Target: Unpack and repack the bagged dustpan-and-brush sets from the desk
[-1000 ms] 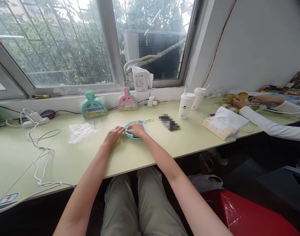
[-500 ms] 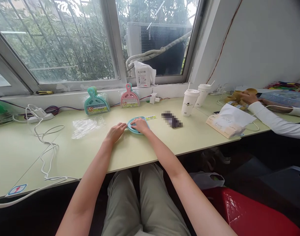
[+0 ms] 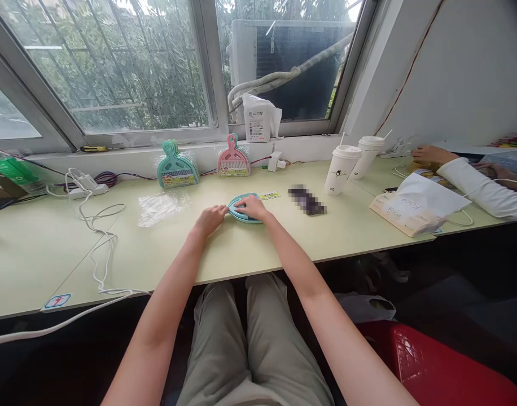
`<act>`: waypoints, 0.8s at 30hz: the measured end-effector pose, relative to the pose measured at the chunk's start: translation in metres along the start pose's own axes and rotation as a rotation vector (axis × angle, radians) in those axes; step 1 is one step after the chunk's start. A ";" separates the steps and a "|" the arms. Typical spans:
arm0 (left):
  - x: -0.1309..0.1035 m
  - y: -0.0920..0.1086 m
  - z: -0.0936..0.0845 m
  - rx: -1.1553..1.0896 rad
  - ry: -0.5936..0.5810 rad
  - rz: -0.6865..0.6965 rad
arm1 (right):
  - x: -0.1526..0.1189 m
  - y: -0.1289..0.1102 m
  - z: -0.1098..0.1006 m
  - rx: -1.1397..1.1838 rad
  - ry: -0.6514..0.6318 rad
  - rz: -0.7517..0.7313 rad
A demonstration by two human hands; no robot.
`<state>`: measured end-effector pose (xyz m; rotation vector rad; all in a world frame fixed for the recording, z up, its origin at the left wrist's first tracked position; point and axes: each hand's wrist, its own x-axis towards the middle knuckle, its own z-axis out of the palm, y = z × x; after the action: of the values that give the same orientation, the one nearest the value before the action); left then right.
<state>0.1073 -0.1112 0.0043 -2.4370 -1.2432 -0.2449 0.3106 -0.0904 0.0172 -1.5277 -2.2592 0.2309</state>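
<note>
A teal mini dustpan [image 3: 246, 220] lies on the table in front of me, its handle toward the left. My left hand [image 3: 211, 220] is closed around the handle's end. Over the pan rests my right hand [image 3: 253, 207], its fingers curled onto the teal piece within, partly hiding it. A yellow-green printed label [image 3: 270, 196] shows just past the pan's right end. To the left lies a crumpled clear plastic bag [image 3: 159, 210]. Wrapped teal dustpan sets [image 3: 178, 166] and a pink dustpan set [image 3: 233, 158] lean against the wall under the window.
White lidded cups [image 3: 342, 172] with straws stand right of a pixelated dark object [image 3: 307, 201]. A tissue pack [image 3: 411, 206] sits near the table's right front edge. White cables [image 3: 108, 248] trail across the left. Another person's sleeved arm [image 3: 470, 175] reaches in at far right.
The view has shifted, so the table's contents appear further right and slightly higher. Both hands keep their places on the dustpan. The other person's hand at the right has changed position.
</note>
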 end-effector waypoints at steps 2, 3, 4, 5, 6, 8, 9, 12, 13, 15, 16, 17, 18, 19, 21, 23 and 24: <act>0.001 0.002 -0.001 -0.008 -0.006 -0.004 | 0.000 0.001 -0.001 0.031 0.000 0.006; 0.001 0.003 -0.002 -0.017 -0.009 -0.009 | 0.001 0.001 -0.001 0.042 0.000 0.009; 0.001 0.003 -0.002 -0.026 -0.013 -0.014 | 0.000 0.001 -0.001 0.042 0.005 0.013; 0.001 0.004 -0.002 -0.031 -0.020 -0.017 | 0.000 0.000 -0.001 0.036 0.010 0.019; 0.001 0.004 -0.002 -0.030 -0.030 -0.018 | 0.000 -0.001 -0.001 0.028 0.011 0.027; 0.001 0.004 -0.001 -0.019 -0.053 -0.015 | 0.000 -0.003 -0.001 0.012 0.006 0.043; 0.001 0.004 -0.001 -0.016 -0.060 -0.015 | -0.001 -0.003 -0.001 0.005 0.002 0.050; 0.001 0.004 0.000 -0.044 -0.050 -0.019 | -0.001 -0.004 0.000 -0.006 -0.003 0.057; 0.001 0.004 0.000 -0.058 -0.043 -0.019 | 0.000 -0.004 0.000 -0.008 -0.003 0.056; 0.001 0.004 0.001 -0.070 -0.034 -0.018 | 0.000 -0.004 0.001 -0.012 0.000 0.052; 0.001 0.004 0.001 -0.066 -0.033 -0.017 | -0.001 -0.004 0.001 -0.012 0.003 0.051; 0.002 0.004 0.002 -0.060 -0.035 -0.018 | -0.001 -0.004 0.001 -0.011 0.006 0.051; 0.002 0.003 0.003 -0.056 -0.037 -0.020 | -0.001 -0.004 0.001 -0.008 0.008 0.051; 0.002 0.003 0.004 -0.057 -0.040 -0.025 | -0.001 -0.004 0.001 -0.005 0.012 0.053; 0.001 0.002 0.005 -0.085 -0.039 -0.035 | -0.002 -0.004 0.001 -0.005 0.020 0.055; -0.001 0.001 0.005 -0.159 0.011 -0.044 | -0.002 -0.005 0.000 -0.002 0.039 0.048; -0.002 0.000 0.004 -0.217 0.067 -0.049 | -0.002 -0.006 -0.002 0.009 0.059 0.045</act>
<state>0.1068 -0.1110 0.0003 -2.5566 -1.3081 -0.4954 0.3067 -0.0947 0.0207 -1.5610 -2.1776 0.2060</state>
